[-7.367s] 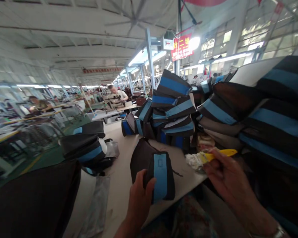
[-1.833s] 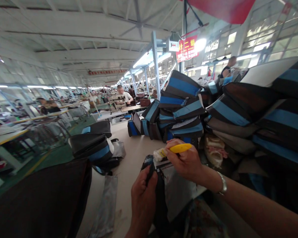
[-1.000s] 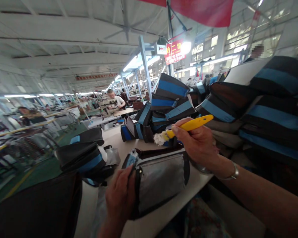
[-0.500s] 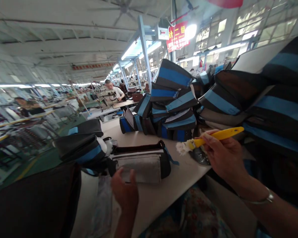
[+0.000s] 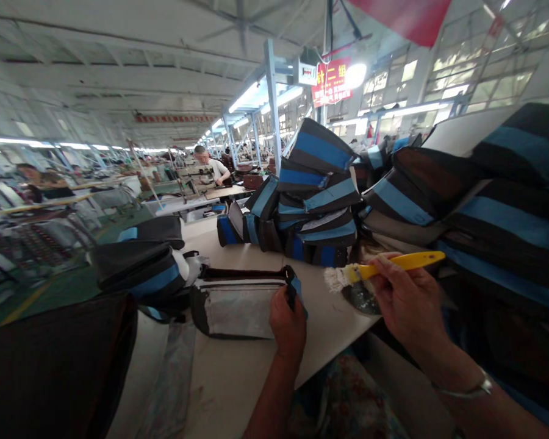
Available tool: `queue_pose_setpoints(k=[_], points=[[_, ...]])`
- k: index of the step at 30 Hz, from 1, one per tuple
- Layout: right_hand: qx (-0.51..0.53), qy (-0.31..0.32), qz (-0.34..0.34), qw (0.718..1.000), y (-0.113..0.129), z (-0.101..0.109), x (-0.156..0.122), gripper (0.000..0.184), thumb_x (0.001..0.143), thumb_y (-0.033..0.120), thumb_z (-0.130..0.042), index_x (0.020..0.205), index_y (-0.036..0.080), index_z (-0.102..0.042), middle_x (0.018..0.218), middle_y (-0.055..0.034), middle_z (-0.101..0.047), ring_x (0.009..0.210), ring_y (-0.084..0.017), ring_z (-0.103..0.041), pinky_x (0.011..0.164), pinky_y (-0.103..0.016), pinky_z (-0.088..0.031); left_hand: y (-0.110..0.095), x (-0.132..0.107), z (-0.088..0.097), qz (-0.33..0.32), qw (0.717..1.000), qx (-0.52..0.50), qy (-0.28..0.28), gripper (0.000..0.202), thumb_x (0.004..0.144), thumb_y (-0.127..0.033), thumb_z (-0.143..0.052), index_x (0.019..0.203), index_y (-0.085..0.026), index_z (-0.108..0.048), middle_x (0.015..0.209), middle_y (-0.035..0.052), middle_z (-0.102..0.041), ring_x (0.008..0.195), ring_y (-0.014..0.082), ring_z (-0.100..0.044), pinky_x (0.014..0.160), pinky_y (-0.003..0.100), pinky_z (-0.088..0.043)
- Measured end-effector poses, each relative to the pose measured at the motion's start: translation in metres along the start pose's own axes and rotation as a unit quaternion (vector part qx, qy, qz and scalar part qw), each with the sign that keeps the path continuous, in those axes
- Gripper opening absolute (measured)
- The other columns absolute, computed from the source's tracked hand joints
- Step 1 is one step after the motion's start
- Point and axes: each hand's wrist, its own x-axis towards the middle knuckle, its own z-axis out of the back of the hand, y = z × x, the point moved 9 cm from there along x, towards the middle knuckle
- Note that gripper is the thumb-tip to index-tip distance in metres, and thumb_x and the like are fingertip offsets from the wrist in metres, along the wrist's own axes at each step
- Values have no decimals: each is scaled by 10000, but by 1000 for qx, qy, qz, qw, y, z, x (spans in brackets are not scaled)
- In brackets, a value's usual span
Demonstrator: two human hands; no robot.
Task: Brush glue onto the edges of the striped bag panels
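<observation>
A grey and black bag with blue trim lies flat on the white table in front of me. My left hand is closed on the bag's right end, by a blue strap. My right hand grips a yellow-handled brush with white bristles pointing left. The brush hangs above a small dark dish at the table's right edge.
Piles of black and blue bags fill the back of the table and a taller stack rises on the right. More finished bags lie left. A dark cloth covers the near left. Other people work at distant tables.
The bag was turned and laid flat on the table. My left hand let go, then took hold of its right end. The brush moved from the bag back to the right, above the dish.
</observation>
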Motion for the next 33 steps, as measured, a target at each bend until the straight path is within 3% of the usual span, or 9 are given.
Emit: queue_pose_setpoints(k=[4, 9, 13, 16, 18, 21, 27, 31, 33], points=[[-45, 40, 24, 998, -3, -6, 5, 219, 687, 298, -836, 773, 170, -681, 641, 19, -565, 538, -78, -470, 487, -153, -416, 1, -13, 46, 12, 1000, -20, 15, 215, 883, -244, -536, 1078, -189, -605, 894, 41, -626, 833, 181, -614, 759, 309, -499], [-147, 197, 133, 960, -5, -60, -25, 121, 875, 301, -679, 818, 195, -661, 663, 8, -552, 621, -145, -562, 543, -236, -466, -11, -14, 97, 29, 993, -91, 73, 248, 847, -254, -590, 1086, -217, -644, 936, 24, -640, 841, 168, -620, 772, 278, -500], [-191, 379, 226, 877, -13, -115, -59, 63, 923, 240, -602, 880, 216, -641, 808, -17, -627, 792, -182, -630, 720, -311, -537, -16, -9, 114, 77, 978, -168, 95, 192, 825, -265, -612, 995, -203, -676, 892, 12, -635, 807, 157, -615, 738, 243, -495], [-245, 468, 285, 800, -17, -130, -65, 71, 932, 211, -567, 909, 225, -632, 833, -14, -648, 837, -187, -635, 884, -396, -526, -14, -6, 121, 113, 964, -213, 109, 185, 828, -291, -616, 977, -209, -688, 901, 1, -644, 829, 155, -617, 745, 232, -486], [-286, 457, 312, 782, -12, -127, -57, 69, 928, 215, -566, 911, 228, -632, 835, -17, -654, 884, -204, -642, 935, -429, -510, -11, -4, 126, 129, 960, -226, 108, 202, 819, -302, -622, 985, -217, -700, 916, -2, -654, 846, 161, -620, 764, 238, -483], [-302, 407, 333, 795, 5, -124, -49, 56, 923, 217, -579, 911, 228, -632, 851, -27, -658, 940, -221, -650, 926, -417, -523, -9, -3, 127, 141, 953, -238, 122, 220, 803, -325, -638, 978, -214, -710, 911, 3, -657, 848, 172, -623, 765, 248, -488], [-276, 501, 327, 753, -4, -139, -69, 88, 937, 197, -542, 937, 234, -622, 816, -2, -651, 842, -184, -646, 961, -429, -513, -7, -3, 127, 154, 940, -268, 145, 238, 831, -325, -621, 1029, -219, -699, 954, 4, -665, 894, 175, -630, 794, 250, -490], [-284, 423, 322, 798, -3, -125, -51, 64, 924, 206, -577, 936, 230, -635, 872, -21, -662, 961, -214, -650, 944, -410, -518, -13, 0, 134, 87, 961, -211, 153, 234, 867, -309, -586, 1052, -216, -695, 926, 22, -655, 857, 173, -635, 749, 252, -504], [-273, 449, 327, 786, -4, -124, -55, 68, 928, 195, -570, 933, 223, -631, 853, -17, -665, 912, -205, -661, 933, -403, -522, -22, 1, 138, 16, 982, -142, 125, 229, 884, -268, -567, 1073, -212, -684, 900, 33, -642, 819, 163, -628, 720, 248, -509]])
